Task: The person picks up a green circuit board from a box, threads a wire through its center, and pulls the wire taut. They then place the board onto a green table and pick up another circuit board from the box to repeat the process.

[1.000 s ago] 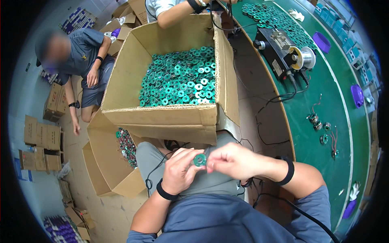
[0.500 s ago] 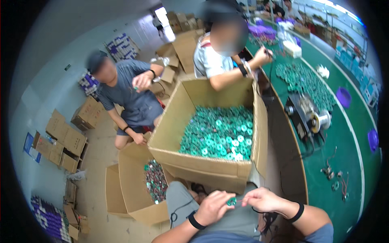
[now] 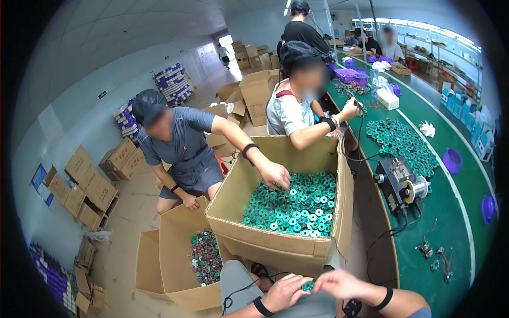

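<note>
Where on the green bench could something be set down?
Bare patches of bench: between the silver spool and the loose wired parts, and between the two nearest purple bowls. Crowded: beyond the black machine, where green rings spread thickly.

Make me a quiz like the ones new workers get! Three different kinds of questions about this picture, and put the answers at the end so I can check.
1. What colour is the ring-shaped disc in the camera wearer's left hand?

2. True or false: a co-worker's hand reaches into the big cardboard box.

3. Where does the black machine with the silver spool stand?
A) on the floor
B) inside the big cardboard box
C) on the green table

Key: 1. Green. 2. True. 3. C.
</note>
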{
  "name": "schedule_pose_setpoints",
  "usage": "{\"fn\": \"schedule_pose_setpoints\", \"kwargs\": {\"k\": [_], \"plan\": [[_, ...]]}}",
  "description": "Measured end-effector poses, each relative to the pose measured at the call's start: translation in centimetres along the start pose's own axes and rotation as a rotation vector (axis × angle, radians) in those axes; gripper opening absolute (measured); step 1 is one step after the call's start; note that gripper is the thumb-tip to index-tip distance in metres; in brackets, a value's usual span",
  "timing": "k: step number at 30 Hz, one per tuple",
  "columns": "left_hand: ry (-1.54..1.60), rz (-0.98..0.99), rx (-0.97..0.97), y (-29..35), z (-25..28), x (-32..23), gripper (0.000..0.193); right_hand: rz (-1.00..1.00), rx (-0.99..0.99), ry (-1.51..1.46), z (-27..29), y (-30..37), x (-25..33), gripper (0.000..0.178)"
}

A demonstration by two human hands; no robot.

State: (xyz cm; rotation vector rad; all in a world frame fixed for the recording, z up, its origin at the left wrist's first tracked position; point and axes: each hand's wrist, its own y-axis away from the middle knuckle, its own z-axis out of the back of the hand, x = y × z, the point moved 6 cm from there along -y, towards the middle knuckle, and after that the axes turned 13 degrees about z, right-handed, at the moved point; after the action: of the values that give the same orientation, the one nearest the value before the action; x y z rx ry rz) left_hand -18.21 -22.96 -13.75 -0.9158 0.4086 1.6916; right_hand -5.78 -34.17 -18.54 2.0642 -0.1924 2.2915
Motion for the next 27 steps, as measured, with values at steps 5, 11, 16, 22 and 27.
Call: {"fn": "schedule_pose_setpoints", "kwargs": {"k": [5,11,16,22,27], "plan": [[-0.012,-0.026,0.037,0.6,-0.4,0.4,0.037,-0.242,0.037,0.141,1.4,0.1,0.9,0.021],[-0.046,-0.022,-0.073,0.8,0.5,-2.1,0.033,-0.219,0.056,0.17,1.2,0.3,1.1,0.021],[-0.016,-0.011,-0.073,1.0,0.5,-1.6,0.032,-0.131,0.082,0.203,0.6,0.3,0.2,0.02],[-0.009,0.025,-0.071,0.8,0.7,-1.4,0.032,-0.151,0.156,0.292,0.2,0.6,0.4,0.021],[-0.015,0.058,-0.085,1.2,-0.3,-0.7,0.032,-0.118,0.143,0.315,0.1,1.3,1.9,0.021]]}}
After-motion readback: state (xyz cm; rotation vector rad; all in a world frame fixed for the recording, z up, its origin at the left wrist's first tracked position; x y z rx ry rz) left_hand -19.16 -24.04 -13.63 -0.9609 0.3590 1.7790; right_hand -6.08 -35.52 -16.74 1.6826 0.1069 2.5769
